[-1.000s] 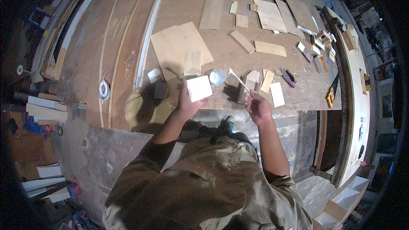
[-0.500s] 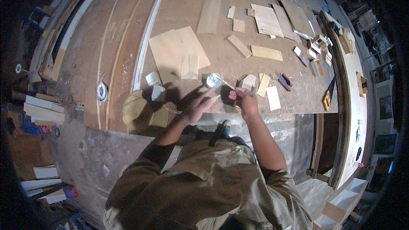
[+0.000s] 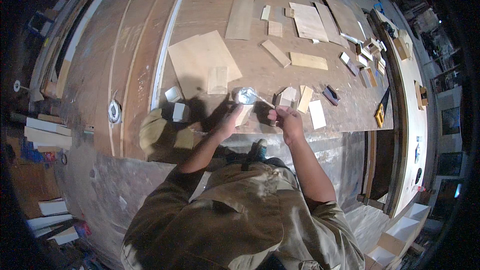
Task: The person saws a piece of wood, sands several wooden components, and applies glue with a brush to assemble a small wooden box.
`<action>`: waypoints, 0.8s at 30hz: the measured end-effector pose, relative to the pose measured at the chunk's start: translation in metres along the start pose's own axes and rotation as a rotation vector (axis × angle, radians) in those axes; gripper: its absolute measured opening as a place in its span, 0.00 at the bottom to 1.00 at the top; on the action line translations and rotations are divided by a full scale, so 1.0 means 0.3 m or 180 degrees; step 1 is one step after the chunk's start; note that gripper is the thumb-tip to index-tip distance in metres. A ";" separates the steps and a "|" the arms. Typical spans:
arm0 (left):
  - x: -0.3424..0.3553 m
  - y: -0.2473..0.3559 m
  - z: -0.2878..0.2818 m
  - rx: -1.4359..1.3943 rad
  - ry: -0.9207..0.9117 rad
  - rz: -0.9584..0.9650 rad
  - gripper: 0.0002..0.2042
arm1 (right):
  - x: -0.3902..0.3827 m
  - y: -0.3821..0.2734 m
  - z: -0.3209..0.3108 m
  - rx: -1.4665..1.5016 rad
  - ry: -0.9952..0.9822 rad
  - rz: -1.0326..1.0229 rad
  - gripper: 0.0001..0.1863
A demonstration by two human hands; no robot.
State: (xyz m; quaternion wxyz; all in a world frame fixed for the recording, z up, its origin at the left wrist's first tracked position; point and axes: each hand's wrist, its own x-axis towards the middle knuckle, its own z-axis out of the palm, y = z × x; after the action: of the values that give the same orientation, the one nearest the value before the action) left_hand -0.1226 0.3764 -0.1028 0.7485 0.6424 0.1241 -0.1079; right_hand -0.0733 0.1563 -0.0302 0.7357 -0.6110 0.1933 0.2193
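Observation:
A small round tub of white stuff point(image 3: 245, 96) stands on the wooden worktable. My right hand point(image 3: 288, 123) pinches a thin stick or brush point(image 3: 265, 102), its far end slanting to the tub's rim. Just below the tub, my left hand point(image 3: 228, 124) is closed against a small pale wood piece point(image 3: 243, 115), its fingers on the piece's left side and partly hidden. A thin wood block point(image 3: 217, 80) lies on larger pale boards point(image 3: 202, 55) beyond my left hand. Right of the stick lie small wood blocks point(image 3: 286, 96) and a white rectangular piece point(image 3: 317, 114).
A yellow-handled saw point(image 3: 381, 113) lies near the table's right edge. Small wood offcuts point(image 3: 369, 57) pile up beyond it. A tape roll point(image 3: 115, 112) sits on the left. A tan cap-like thing point(image 3: 155, 130) rests at the near edge.
My left hand has drawn slightly left and turned, so more of the small wood piece shows. My right hand keeps the stick at the tub. The whole view has shifted a little.

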 end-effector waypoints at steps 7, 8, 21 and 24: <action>-0.049 0.012 -0.016 -0.0287 -0.0058 0.0121 0.28 | -0.022 0.009 -0.030 -0.0233 0.0066 -0.0264 0.06; -0.054 0.007 -0.022 -0.0518 -0.0151 0.0361 0.29 | -0.021 0.012 -0.024 -0.0197 0.0010 -0.0401 0.06; -0.001 0.088 -0.024 0.3127 -0.0597 0.0585 0.45 | 0.100 0.156 -0.092 -0.1719 0.0294 -0.1732 0.04; 0.027 0.014 -0.063 0.3181 -0.0383 0.0799 0.44 | 0.087 0.143 -0.106 -0.1772 0.0274 -0.1909 0.05</action>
State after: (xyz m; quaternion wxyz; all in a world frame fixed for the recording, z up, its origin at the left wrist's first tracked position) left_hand -0.1145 0.3956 -0.1044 0.3635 0.9240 -0.0639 -0.1001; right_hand -0.0760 0.1339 -0.0852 0.5648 -0.8246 -0.0295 0.0133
